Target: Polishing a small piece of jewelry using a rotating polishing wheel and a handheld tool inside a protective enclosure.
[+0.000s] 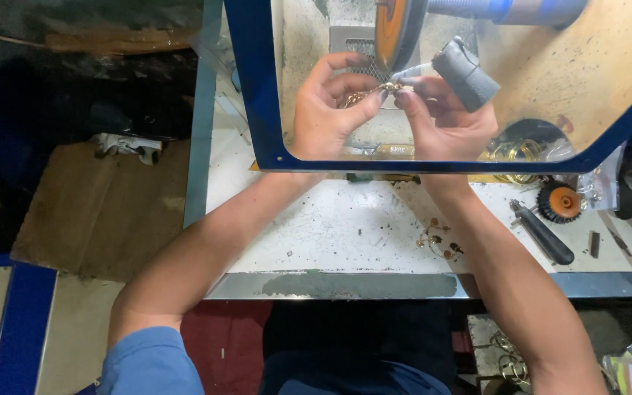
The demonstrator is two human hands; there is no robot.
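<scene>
Behind a clear shield with a blue frame (257,110), my left hand (327,110) and my right hand (444,121) pinch a small gold-coloured piece of jewellery (374,91) between their fingertips. They hold it just under an orange polishing wheel (393,29). My right hand also grips a grey cylindrical stick (466,73) with a pale tip pointing at the jewellery.
A white, speckled workbench (330,227) carries small gold pieces (437,241), a black-handled tool (543,234), an orange-centred brush wheel (559,201) and gold bangles (517,153). A metal strip (360,285) edges the front. Cardboard (104,205) lies at the left.
</scene>
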